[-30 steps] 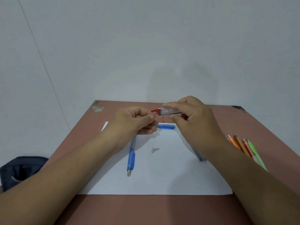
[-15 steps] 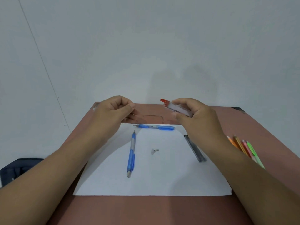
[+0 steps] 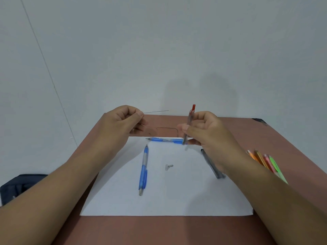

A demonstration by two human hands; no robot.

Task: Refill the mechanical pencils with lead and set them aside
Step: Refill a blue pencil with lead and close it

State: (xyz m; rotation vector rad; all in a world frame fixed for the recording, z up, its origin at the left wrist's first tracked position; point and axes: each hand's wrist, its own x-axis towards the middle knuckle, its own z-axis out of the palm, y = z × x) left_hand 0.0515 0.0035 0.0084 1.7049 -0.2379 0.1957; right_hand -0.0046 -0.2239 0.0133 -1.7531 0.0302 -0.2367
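A: Our left hand (image 3: 122, 121) now pinches one lead (image 3: 155, 111), drawn clear of the red-capped lead case (image 3: 189, 124), which our right hand (image 3: 205, 131) grips, tipped upright where it lay level a moment ago.

B: So we judge loading comes next. Two blue pencils (image 3: 143, 170) lie on the paper (image 3: 177, 200) on the counter (image 3: 238, 131), with a loose cap (image 3: 169, 166) between.

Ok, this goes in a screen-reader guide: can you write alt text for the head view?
A left hand pinches a thin pencil lead while the right hand holds a red-capped lead case upright above white paper. Two blue mechanical pencils lie on the paper.
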